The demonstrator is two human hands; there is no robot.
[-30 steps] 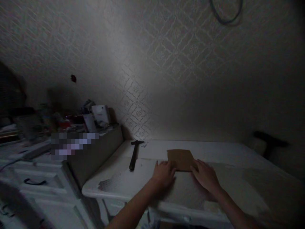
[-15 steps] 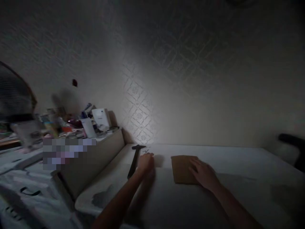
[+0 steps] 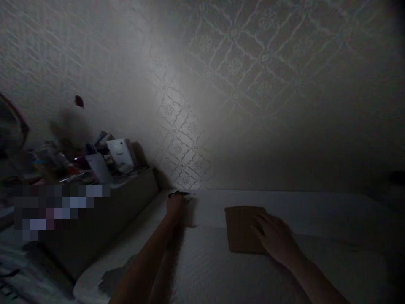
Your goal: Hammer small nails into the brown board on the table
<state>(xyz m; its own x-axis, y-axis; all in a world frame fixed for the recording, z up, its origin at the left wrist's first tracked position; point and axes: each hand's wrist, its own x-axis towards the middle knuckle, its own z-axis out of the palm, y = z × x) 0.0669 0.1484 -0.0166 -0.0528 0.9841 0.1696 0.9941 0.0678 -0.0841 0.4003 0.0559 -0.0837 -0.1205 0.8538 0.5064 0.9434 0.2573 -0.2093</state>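
Observation:
My left hand (image 3: 176, 206) is closed around the upper handle of a hammer, just below its dark head (image 3: 179, 194). The hand and forearm hide the rest of the handle. Resting on the right part of a flat brown cardboard piece (image 3: 241, 230) is my right hand (image 3: 275, 234), its fingers stretched out over the surface. The cardboard lies flat on the white table (image 3: 209, 270).
To the left, a higher cabinet top holds a white box (image 3: 120, 153), a pale card (image 3: 98, 167) and other clutter. Part of a fan (image 3: 12, 126) shows at the left edge. A patterned wall (image 3: 234, 105) rises behind the table.
My left hand has moved left from beside the hammer onto its handle near the head. My right hand stays on the cardboard. The view has shifted a little.

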